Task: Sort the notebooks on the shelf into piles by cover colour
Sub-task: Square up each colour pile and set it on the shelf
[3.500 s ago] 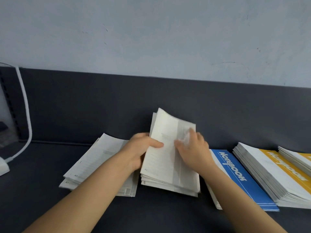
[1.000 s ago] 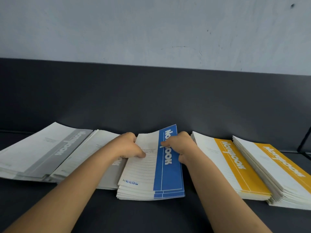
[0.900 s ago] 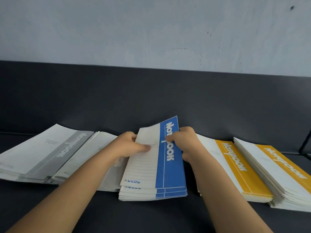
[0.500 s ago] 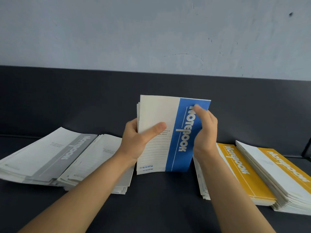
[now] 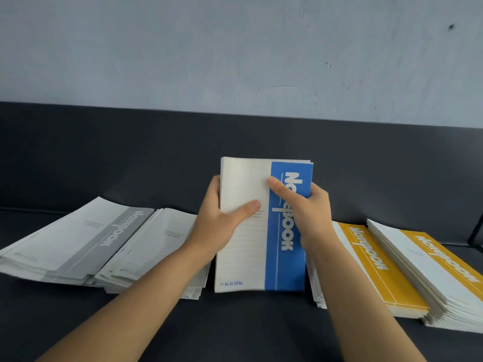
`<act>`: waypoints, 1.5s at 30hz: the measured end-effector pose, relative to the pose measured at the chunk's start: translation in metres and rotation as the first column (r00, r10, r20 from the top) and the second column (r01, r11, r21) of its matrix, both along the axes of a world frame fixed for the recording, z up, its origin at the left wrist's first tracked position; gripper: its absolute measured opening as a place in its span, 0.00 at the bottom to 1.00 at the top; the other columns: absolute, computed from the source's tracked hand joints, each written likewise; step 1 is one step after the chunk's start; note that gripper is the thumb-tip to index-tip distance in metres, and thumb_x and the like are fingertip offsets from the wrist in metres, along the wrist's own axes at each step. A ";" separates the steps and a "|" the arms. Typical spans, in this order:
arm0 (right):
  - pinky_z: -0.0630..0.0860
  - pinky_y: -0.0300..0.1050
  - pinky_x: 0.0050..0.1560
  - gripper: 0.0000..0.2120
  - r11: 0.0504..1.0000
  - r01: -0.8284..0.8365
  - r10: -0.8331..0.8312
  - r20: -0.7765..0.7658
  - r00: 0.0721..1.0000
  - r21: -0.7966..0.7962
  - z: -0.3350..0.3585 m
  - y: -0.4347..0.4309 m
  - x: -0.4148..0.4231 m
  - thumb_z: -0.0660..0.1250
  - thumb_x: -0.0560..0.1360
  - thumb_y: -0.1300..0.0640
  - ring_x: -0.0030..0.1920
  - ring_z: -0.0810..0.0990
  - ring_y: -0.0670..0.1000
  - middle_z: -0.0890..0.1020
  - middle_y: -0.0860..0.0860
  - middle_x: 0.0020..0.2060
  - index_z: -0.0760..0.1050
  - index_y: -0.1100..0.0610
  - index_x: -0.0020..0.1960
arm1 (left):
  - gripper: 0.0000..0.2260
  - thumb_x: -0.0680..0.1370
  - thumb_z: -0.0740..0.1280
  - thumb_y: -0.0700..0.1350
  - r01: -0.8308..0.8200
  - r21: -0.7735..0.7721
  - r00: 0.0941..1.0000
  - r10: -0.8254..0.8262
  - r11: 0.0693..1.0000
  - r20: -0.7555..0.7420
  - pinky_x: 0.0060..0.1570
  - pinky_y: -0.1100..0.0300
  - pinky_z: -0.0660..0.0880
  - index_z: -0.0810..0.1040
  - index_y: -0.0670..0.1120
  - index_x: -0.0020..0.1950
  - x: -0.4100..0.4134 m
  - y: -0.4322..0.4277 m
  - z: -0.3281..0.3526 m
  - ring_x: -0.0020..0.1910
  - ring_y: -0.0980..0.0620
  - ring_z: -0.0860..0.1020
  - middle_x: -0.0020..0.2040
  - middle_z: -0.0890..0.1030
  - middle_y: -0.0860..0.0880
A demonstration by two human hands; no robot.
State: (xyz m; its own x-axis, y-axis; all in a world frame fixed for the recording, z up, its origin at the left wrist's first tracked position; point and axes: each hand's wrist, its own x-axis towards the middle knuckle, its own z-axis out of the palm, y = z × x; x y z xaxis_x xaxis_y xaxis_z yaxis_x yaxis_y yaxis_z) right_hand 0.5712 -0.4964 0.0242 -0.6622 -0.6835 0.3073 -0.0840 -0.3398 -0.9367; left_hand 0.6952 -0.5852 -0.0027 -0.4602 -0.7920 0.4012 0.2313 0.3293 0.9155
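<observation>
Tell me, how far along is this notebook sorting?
Mostly sorted, it seems. Done: two grey piles lie at the left, two yellow piles at the right. In hand: the left hand and right hand grip the blue stack upright between them. Left: laying it down as its own pile.

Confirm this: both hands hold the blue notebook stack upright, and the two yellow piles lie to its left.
Not quite. In the head view the left hand and right hand hold the blue notebook stack upright, but the two yellow piles lie to its right, not its left.
</observation>
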 end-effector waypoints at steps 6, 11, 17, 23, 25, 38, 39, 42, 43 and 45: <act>0.77 0.44 0.50 0.31 0.829 0.366 -0.174 -0.428 0.887 0.422 -0.027 -0.020 -0.011 0.72 0.72 0.51 0.56 0.77 0.51 0.71 0.54 0.64 0.62 0.58 0.68 | 0.23 0.71 0.77 0.44 -0.080 0.109 0.961 0.047 0.991 0.274 0.42 0.61 0.77 0.71 0.49 0.61 -0.019 -0.014 -0.018 0.49 0.55 0.80 0.55 0.80 0.50; 0.70 0.43 0.46 0.07 0.608 0.471 0.275 -0.726 0.631 0.639 -0.050 -0.031 0.000 0.59 0.77 0.56 0.56 0.73 0.57 0.73 0.56 0.49 0.67 0.56 0.41 | 0.35 0.67 0.78 0.52 -0.168 -0.273 0.739 0.304 0.947 0.601 0.55 0.59 0.67 0.66 0.45 0.68 -0.029 -0.027 -0.033 0.61 0.49 0.69 0.64 0.66 0.48; 0.71 0.46 0.53 0.13 0.501 0.523 0.477 -0.724 0.497 0.689 -0.059 -0.034 0.014 0.54 0.79 0.59 0.59 0.73 0.57 0.74 0.59 0.59 0.72 0.61 0.59 | 0.22 0.76 0.66 0.59 0.078 -0.515 0.476 0.422 0.854 0.771 0.63 0.56 0.57 0.71 0.55 0.67 -0.019 -0.027 -0.035 0.70 0.51 0.63 0.70 0.70 0.55; 0.70 0.47 0.53 0.10 0.597 0.542 0.328 -0.797 0.508 0.591 -0.040 -0.038 0.030 0.56 0.80 0.57 0.58 0.73 0.58 0.75 0.58 0.57 0.72 0.61 0.56 | 0.19 0.74 0.67 0.60 0.030 -0.611 0.529 0.506 0.791 0.682 0.61 0.56 0.59 0.75 0.57 0.63 0.043 -0.046 0.010 0.67 0.52 0.67 0.66 0.73 0.57; 0.72 0.48 0.55 0.15 0.655 0.505 0.295 -0.806 0.513 0.561 -0.029 -0.045 0.055 0.57 0.80 0.54 0.59 0.74 0.57 0.75 0.56 0.59 0.71 0.60 0.63 | 0.21 0.74 0.67 0.61 0.030 -0.602 0.423 0.535 0.798 0.731 0.63 0.55 0.60 0.74 0.56 0.65 0.080 -0.068 0.020 0.66 0.50 0.69 0.65 0.74 0.55; 0.74 0.47 0.50 0.13 0.678 0.305 0.414 -0.690 0.593 0.669 -0.026 -0.166 0.221 0.57 0.77 0.64 0.53 0.77 0.58 0.79 0.58 0.53 0.74 0.65 0.57 | 0.25 0.72 0.73 0.57 -0.158 -0.146 0.348 0.193 0.977 0.917 0.54 0.58 0.72 0.73 0.46 0.63 0.235 -0.188 0.011 0.59 0.48 0.74 0.63 0.75 0.47; 0.74 0.45 0.44 0.10 0.657 0.333 0.417 -0.694 0.587 0.676 -0.027 -0.173 0.223 0.57 0.76 0.64 0.48 0.77 0.57 0.79 0.57 0.48 0.74 0.64 0.52 | 0.18 0.73 0.74 0.53 -0.148 -0.052 0.431 0.112 0.988 0.895 0.51 0.60 0.70 0.74 0.48 0.57 0.238 -0.190 0.011 0.55 0.51 0.74 0.58 0.77 0.50; 0.61 0.39 0.28 0.12 0.604 0.427 0.413 -0.723 0.554 0.673 -0.030 -0.185 0.231 0.59 0.74 0.64 0.32 0.68 0.51 0.69 0.52 0.31 0.63 0.58 0.33 | 0.13 0.73 0.75 0.48 -0.108 0.178 0.594 -0.080 0.978 0.800 0.52 0.59 0.68 0.70 0.49 0.44 0.242 -0.198 0.009 0.52 0.53 0.71 0.45 0.74 0.54; 0.59 0.38 0.27 0.14 0.588 0.449 0.413 -0.727 0.549 0.673 -0.032 -0.186 0.235 0.59 0.75 0.63 0.32 0.67 0.50 0.67 0.50 0.30 0.60 0.57 0.33 | 0.14 0.72 0.76 0.49 -0.102 0.239 0.623 -0.125 0.966 0.772 0.55 0.58 0.69 0.72 0.47 0.46 0.244 -0.201 0.008 0.54 0.52 0.73 0.46 0.76 0.53; 0.60 0.40 0.28 0.15 0.579 0.486 0.407 -0.749 0.523 0.655 -0.034 -0.188 0.239 0.59 0.76 0.61 0.36 0.69 0.53 0.69 0.50 0.32 0.59 0.56 0.33 | 0.17 0.70 0.77 0.47 -0.088 0.355 0.670 -0.209 0.931 0.713 0.56 0.55 0.75 0.78 0.42 0.53 0.245 -0.206 0.007 0.53 0.49 0.80 0.50 0.83 0.48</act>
State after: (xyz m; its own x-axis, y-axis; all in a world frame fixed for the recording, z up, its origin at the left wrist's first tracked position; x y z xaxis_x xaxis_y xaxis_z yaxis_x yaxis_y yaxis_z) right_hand 0.8099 -0.6839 -0.0102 -0.4630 -0.8827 0.0807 -0.8651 0.4302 -0.2580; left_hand 0.9399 -0.7916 0.0042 -0.5347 -0.7616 -0.3661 -0.5488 -0.0164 0.8358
